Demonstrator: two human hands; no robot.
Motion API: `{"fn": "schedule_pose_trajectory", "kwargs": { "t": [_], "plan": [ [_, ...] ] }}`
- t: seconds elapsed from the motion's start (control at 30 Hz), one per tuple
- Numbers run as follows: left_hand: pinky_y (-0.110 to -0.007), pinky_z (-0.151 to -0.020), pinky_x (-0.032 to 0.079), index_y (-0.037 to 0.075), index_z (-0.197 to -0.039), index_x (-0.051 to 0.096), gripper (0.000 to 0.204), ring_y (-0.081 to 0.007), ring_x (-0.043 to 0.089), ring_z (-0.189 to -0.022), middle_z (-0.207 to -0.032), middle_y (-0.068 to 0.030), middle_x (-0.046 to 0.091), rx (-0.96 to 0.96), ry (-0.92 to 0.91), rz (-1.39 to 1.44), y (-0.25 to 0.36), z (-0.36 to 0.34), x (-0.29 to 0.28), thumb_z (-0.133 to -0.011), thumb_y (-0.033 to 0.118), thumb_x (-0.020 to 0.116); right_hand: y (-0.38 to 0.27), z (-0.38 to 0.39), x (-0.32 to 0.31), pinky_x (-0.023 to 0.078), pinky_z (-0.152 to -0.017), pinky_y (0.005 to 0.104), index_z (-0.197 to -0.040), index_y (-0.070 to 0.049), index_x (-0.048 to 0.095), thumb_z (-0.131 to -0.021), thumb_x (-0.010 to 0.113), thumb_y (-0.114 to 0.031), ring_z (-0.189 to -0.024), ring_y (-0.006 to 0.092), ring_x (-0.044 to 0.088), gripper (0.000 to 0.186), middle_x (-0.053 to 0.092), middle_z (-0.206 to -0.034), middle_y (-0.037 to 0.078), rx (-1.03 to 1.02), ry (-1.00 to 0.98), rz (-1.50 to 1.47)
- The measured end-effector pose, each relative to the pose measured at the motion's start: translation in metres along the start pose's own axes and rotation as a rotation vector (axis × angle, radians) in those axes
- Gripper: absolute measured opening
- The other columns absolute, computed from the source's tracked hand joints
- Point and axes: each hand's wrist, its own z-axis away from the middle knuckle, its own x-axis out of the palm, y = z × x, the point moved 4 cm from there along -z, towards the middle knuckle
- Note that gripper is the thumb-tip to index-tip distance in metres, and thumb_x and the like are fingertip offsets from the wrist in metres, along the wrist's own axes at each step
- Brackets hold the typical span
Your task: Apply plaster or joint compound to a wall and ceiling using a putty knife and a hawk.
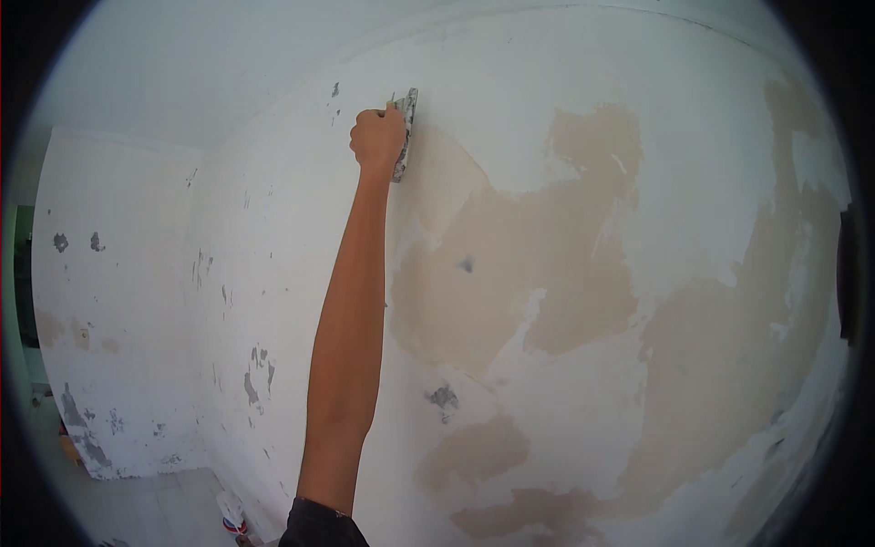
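My left arm reaches up the wall from the lower edge, bare below a dark sleeve. My left hand is closed round the handle of a putty knife, whose wide, stained blade stands upright to the right of the fist, seen nearly edge-on. The blade is at the white wall, by the left border of a large beige patch; whether its edge touches the surface is hard to tell. The handle is mostly hidden inside my fingers. My right hand is out of view.
More beige patches cover the wall's right side. Grey chipped spots mark the wall and the adjoining left wall. A white container stands on the floor at lower left. A dark object shows at the right rim.
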Motion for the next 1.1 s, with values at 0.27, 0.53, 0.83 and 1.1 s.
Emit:
{"fn": "schedule_pose_trajectory", "kwargs": {
  "t": [0.27, 0.53, 0.83, 1.1],
  "plan": [
    [-0.036, -0.082, 0.049, -0.003, -0.102, 0.069, 0.036, -0.0242, 0.064, -0.085, -0.089, -0.0131, 0.07, 0.327, -0.542, 0.138, 0.021, 0.089, -0.001, -0.098, 0.03, 0.055, 0.001, -0.032, 0.033, 0.029, -0.035, 0.0247, -0.121, -0.009, 0.064, -0.097, 0.058, -0.013, -0.038, 0.0061, 0.039, 0.025, 0.068, -0.08, 0.003, -0.006, -0.224, 0.098],
    [-0.03, -0.074, 0.048, -0.004, -0.108, 0.064, 0.032, -0.0121, 0.058, -0.083, -0.089, -0.0057, 0.066, -0.102, -0.21, 0.597, -0.073, 0.022, -0.095, -0.101, 0.023, 0.049, -0.01, -0.02, 0.051, 0.03, -0.036, 0.024, -0.119, -0.008, 0.064, -0.097, 0.058, -0.014, -0.039, 0.0055, 0.039, 0.024, 0.067, -0.079, 0.002, 0.019, -0.276, 0.198],
    [-0.039, -0.081, 0.048, -0.005, -0.1, 0.063, 0.029, -0.0281, 0.063, -0.086, -0.093, -0.019, 0.068, 0.062, -0.136, 0.104, -0.102, 0.057, -0.049, -0.095, 0.024, 0.058, 0.0, -0.028, 0.051, 0.028, -0.037, 0.0239, -0.118, -0.008, 0.065, -0.097, 0.059, -0.014, -0.039, 0.0054, 0.038, 0.022, 0.067, -0.077, 0.002, 0.019, -0.305, 0.163],
    [-0.043, -0.075, 0.048, -0.004, -0.093, 0.059, 0.025, -0.031, 0.063, -0.076, -0.082, -0.0172, 0.066, 0.301, -0.051, 0.033, -0.056, 0.081, -0.032, -0.095, 0.021, 0.057, -0.011, -0.023, 0.052, 0.027, -0.037, 0.0239, -0.119, -0.008, 0.065, -0.098, 0.057, -0.012, -0.039, 0.0054, 0.038, 0.023, 0.068, -0.078, 0.003, 0.065, -0.266, 0.144]
  ]
}}
